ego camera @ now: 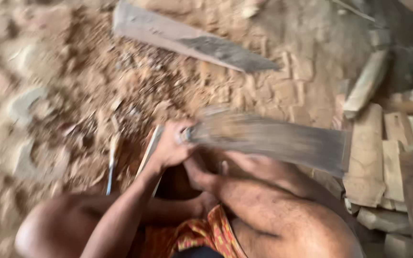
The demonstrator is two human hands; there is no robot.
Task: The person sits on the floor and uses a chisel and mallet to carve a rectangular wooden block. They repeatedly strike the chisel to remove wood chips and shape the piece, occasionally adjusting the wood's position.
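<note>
The right hand [170, 145] is clenched around the handle of a broad blade [273, 141] (blurred), whose length runs sideways, tip toward the stacked wood [383, 172].

A grey plank [192, 40] lies on sawdust-strewn brick floor [302, 81]; stacked wood pieces [388, 162] right.

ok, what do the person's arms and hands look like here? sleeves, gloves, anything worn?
Both arms are bare: no sleeves, no gloves, no watch or bands visible. One hand shows clearly, blurred by motion; which hand it is cannot be told. The other is hidden or too blurred. The only clothing in view is an orange and red patterned cloth at the waist.
</note>
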